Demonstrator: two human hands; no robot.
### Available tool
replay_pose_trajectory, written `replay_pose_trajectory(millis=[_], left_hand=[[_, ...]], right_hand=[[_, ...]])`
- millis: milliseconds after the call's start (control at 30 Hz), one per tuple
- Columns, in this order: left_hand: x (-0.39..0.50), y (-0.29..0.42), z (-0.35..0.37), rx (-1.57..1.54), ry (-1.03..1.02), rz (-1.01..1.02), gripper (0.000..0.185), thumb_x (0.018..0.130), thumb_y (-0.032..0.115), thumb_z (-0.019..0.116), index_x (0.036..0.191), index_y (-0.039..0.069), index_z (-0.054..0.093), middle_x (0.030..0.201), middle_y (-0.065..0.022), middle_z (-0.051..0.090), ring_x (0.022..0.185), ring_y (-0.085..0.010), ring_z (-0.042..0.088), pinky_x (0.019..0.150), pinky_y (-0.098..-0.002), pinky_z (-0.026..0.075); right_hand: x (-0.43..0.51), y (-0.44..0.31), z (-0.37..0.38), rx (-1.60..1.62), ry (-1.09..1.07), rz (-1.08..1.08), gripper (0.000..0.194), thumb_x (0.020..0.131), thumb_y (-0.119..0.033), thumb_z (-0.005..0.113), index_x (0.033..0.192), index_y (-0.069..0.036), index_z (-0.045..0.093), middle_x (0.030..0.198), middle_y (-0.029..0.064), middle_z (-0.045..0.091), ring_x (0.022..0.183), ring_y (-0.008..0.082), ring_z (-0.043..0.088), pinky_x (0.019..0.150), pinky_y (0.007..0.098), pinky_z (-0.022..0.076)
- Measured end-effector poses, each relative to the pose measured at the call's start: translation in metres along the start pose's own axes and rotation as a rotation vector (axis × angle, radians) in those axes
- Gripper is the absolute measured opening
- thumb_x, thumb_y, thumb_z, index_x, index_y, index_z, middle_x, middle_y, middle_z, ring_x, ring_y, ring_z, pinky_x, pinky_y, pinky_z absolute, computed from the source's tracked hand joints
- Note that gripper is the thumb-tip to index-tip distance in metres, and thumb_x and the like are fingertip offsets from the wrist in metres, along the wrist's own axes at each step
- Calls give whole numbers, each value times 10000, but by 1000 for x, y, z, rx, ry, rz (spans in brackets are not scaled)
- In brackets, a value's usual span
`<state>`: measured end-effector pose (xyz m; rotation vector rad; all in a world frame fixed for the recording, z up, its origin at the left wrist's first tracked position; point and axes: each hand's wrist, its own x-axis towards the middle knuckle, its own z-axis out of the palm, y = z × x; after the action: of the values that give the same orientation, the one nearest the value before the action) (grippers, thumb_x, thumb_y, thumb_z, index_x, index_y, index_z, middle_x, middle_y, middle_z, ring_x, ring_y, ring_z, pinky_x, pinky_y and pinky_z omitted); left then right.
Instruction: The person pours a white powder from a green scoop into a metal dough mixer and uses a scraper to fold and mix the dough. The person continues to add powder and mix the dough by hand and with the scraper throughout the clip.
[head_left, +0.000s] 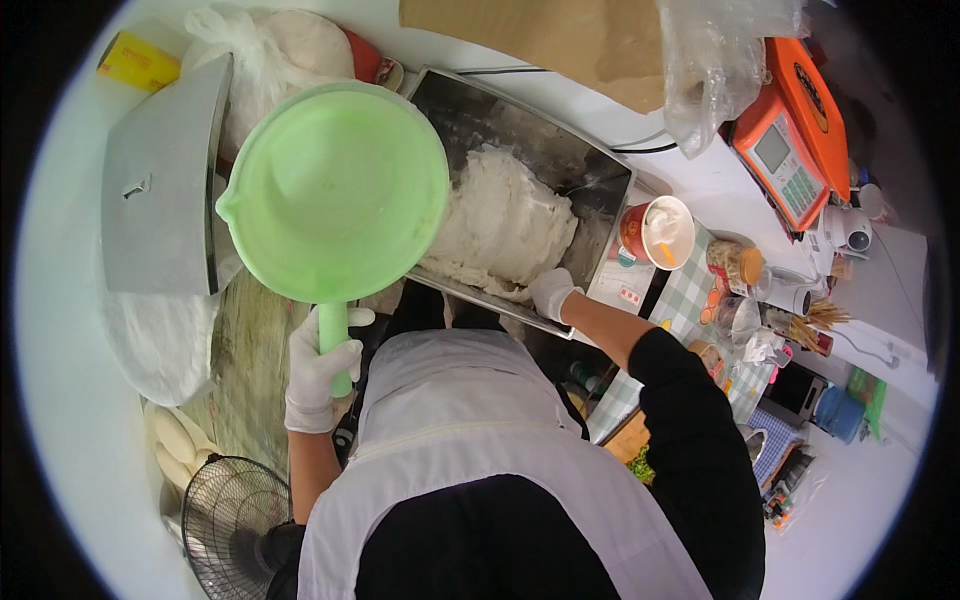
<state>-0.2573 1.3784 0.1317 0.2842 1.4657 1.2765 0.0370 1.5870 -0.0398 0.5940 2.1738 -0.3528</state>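
My left hand, in a white glove, grips the handle of a light green plastic dipper with a pouring lip. Raised over the left end of a rectangular metal trough, the dipper hides part of it. Its bowl faces up and shows no clear contents. Inside the trough lies a large mass of pale dough, with wet, floury smears on the metal around it. My right hand, also gloved, is curled at the dough's near right edge, touching it. Its fingertips are hidden.
Left of the trough are a metal lid on a wooden board and a black wire fan. Right of it stand a paper tub, a lidded jar and an orange digital scale. A plastic bag hangs at the back.
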Motion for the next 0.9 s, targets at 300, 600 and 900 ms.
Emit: replay_pose_trajectory(millis=[300,600,900], left_hand=[[-2,1,-4,-9,0,-5,546,730,-64,582,1274,-38,543,1046,-113,666,534,-94,540,493,-219,457],[0,1,-2,-5,-37,25,534,728,-47,584,1261,-46,546,1045,-118,664,534,-97,544,494,-218,459],[0,1,-10,44,-34,-27,515,725,-48,572,1240,-44,548,1059,-126,649,538,-92,548,493,-216,464]], right_hand=[[-37,45,-74,21,-93,67,258,765,-242,611,915,-86,751,918,130,720,901,301,695,739,426,536],[-82,49,-104,212,-86,31,359,847,-316,505,912,-42,727,941,191,697,890,361,672,771,439,526],[-68,31,-58,345,-158,6,415,902,-372,442,950,-57,709,985,172,687,929,370,646,819,446,496]])
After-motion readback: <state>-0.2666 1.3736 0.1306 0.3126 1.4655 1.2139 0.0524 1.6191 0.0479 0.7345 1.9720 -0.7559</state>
